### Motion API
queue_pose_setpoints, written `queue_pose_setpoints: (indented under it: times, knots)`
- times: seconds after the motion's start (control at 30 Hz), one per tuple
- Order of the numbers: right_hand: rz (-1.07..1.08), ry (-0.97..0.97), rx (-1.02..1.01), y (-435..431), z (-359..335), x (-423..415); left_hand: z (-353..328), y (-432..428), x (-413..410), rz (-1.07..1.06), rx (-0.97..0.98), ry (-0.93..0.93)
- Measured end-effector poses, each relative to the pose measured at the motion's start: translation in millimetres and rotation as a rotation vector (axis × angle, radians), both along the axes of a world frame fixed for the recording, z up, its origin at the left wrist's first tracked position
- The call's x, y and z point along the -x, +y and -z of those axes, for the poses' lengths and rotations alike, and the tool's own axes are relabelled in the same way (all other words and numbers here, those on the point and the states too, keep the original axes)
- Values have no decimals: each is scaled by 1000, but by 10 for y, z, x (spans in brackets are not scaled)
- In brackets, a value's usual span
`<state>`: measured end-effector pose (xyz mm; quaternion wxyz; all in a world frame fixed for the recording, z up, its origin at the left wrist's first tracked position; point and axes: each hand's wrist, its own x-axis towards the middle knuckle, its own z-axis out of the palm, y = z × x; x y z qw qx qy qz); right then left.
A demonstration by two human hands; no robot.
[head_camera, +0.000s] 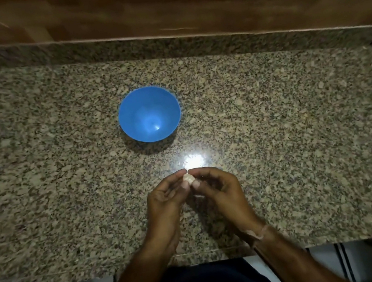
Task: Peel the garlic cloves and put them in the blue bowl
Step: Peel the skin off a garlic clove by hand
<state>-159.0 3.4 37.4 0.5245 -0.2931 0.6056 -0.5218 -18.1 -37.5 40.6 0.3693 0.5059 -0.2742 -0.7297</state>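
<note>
The left hand [164,198] and right hand [219,190] together pinch one garlic clove [188,178] between their fingertips, above the counter [298,124]. The blue bowl [149,114] stands beyond them, apart.

The left forearm [132,272] and the right forearm [289,255] come up from the lower edge and lean toward each other. The left hand [165,200] and the right hand [222,191] meet at the tips, palms turned inward. On each hand the thumb and first fingers [205,171] are curled and pinch one small garlic clove [188,178] between them.
</note>
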Motion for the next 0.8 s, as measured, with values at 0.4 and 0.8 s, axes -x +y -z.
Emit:
queue_pose_setpoints:
  times: [0.4,0.8]
  knots:
    - [-26,-119,-23,-274,-82,444,14,-266,431,-36,-23,81]
    - [-64,-243,4,-320,-97,557,-43,-278,611,-66,14,-109]
